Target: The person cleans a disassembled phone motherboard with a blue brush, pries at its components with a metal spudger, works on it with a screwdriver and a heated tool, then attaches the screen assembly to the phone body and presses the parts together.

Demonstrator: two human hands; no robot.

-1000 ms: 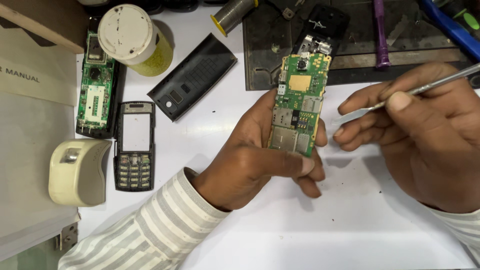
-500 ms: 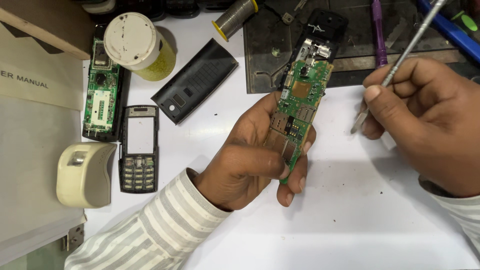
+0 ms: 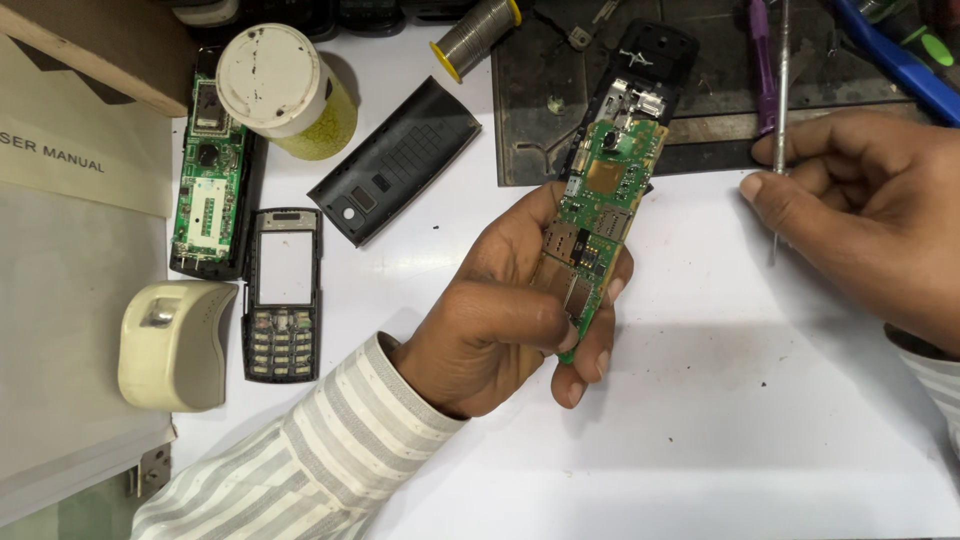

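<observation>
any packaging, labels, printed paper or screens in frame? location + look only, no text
Manual booklet: far left edge, flat grey-white paper cover with dark print.
Cardboard box: top left corner, brown, overlapping the booklet.
Phone front cover: left of the left hand, black frame, empty screen window above a keypad.
No lit screens.

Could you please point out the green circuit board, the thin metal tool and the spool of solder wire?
Green circuit board [image 3: 598, 225], head view, on its middle.
Thin metal tool [image 3: 783, 70], head view, on its shaft above the fingers.
Spool of solder wire [image 3: 473, 38], head view, on the grey winding.
</observation>
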